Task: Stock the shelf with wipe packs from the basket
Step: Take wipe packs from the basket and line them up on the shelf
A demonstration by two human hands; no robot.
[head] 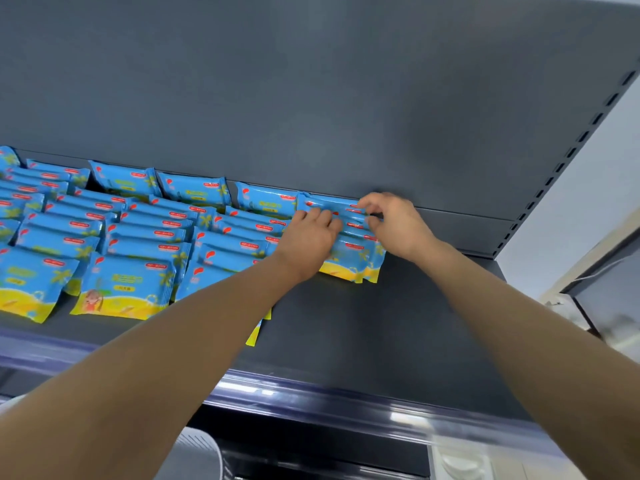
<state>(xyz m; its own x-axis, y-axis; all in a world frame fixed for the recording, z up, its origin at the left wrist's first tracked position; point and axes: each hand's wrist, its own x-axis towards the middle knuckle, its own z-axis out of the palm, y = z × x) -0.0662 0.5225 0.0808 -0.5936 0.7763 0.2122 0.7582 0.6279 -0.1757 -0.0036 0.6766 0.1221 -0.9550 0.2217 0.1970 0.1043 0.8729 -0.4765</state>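
1. The row of packs (349, 252) is leaning in a shingled line. Its rear pack is touching the back panel (346, 98) and its front pack is facing out over the open shelf.
2. The left hand (308, 237) is curling its fingers over the row's left side and gripping it. The right hand (391, 221) is pinching the rear packs between thumb and fingers, close against the back panel.
3. Here's the risk, I'd say: these packs are looking slick and they're leaning, so an uneven release could be sending the front ones sliding away from the back panel and falling flat.
4. The left forearm is crossing over the neighbouring row (235, 244), further along the back panel. A careless pull-back could be dragging those packs down too.
5. The shelf (381, 334) is running bare from the back panel out to the front rail (311, 400), so a skidding pack could be going right over the edge.
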